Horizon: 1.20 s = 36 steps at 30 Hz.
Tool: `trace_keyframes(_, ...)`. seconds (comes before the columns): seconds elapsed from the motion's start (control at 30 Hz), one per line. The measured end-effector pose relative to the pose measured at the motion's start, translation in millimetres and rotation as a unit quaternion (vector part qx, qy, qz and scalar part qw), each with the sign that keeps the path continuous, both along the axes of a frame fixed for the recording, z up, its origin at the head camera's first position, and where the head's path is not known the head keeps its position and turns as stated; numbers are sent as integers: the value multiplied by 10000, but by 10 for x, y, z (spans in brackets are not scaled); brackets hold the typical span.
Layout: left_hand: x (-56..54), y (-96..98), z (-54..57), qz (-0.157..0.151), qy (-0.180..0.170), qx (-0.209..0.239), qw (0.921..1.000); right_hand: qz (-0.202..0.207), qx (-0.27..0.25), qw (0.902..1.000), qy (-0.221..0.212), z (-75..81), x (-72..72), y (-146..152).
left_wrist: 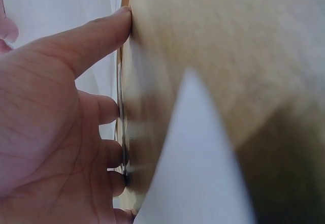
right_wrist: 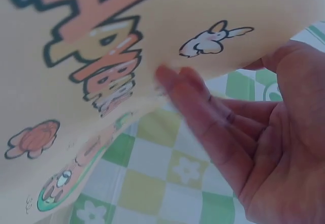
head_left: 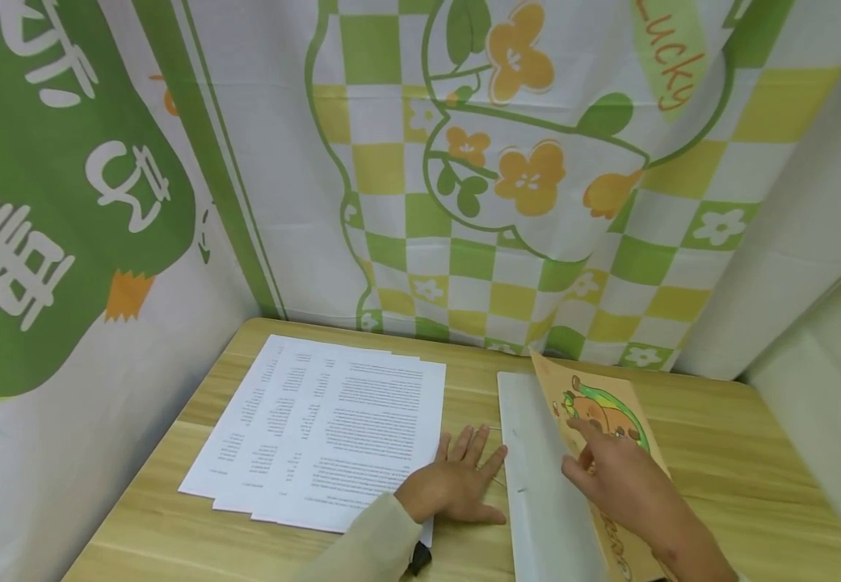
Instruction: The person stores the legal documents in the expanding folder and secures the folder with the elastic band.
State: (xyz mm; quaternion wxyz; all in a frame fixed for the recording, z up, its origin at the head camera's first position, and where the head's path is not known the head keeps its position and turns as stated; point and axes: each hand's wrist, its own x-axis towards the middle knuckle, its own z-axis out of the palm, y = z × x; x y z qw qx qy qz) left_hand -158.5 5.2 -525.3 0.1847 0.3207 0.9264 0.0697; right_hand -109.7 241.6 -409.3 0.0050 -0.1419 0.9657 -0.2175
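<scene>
A tan folder (head_left: 634, 412) with a cartoon capybara printed on it lies at the right of the table, its white inner side (head_left: 540, 493) partly showing. My right hand (head_left: 624, 481) holds its lifted left edge, index finger on the printed face and thumb at the edge. In the right wrist view that hand (right_wrist: 254, 132) is at the curved cover, the thumb partly hidden behind it. My left hand (head_left: 452, 481) rests on the table with fingers spread, between the folder and the printed sheets (head_left: 362, 436). Thin strips (left_wrist: 122, 82) run beside its fingertips in the left wrist view.
The printed sheets form an overlapping, fanned pile on the left of the wooden table (head_left: 754, 453). A patterned curtain (head_left: 420, 242) hangs along the back edge, with fabric at both sides.
</scene>
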Motion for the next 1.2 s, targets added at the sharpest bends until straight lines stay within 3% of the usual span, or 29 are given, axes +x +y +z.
trace_keyframes(0.2, 23, -5, 95, 63, -206, -68, 9997, -129, 7, 9998, 181, 5, 20, 43)
trace_keyframes(0.3, 24, -3, 84, 47, -124, -90, 9999, -120, -45, 9989, 446, -21, 22, 69)
trace_keyframes(0.47, 40, -30, 244, -38, -1, -105, 9999, 42, -242, 9935, 1115, -49, -13, 118)
trace_keyframes(0.53, 58, -39, 348, -57, 69, -169, 9998, 37, -307, 9924, 1192, -42, -20, 129)
trace_keyframes(0.57, 55, -40, 350, -69, 125, -192, 9997, 31, -332, 9918, 1231, -37, -22, 131)
trace_keyframes(0.67, 59, -37, 318, -49, 337, -191, 9992, -39, -394, 9921, 1193, -17, -12, 138)
trace_keyframes(0.8, 72, -31, 308, -83, 272, -78, 9996, -190, -442, 9948, 902, 29, 34, 159)
trace_keyframes(0.9, 96, -41, 369, -104, 200, -2, 9997, -309, -459, 9954, 777, 64, 72, 181)
trace_keyframes(1.2, 135, -36, 471, -165, 497, -166, 9985, -717, -789, 9938, 310, 165, 131, 241)
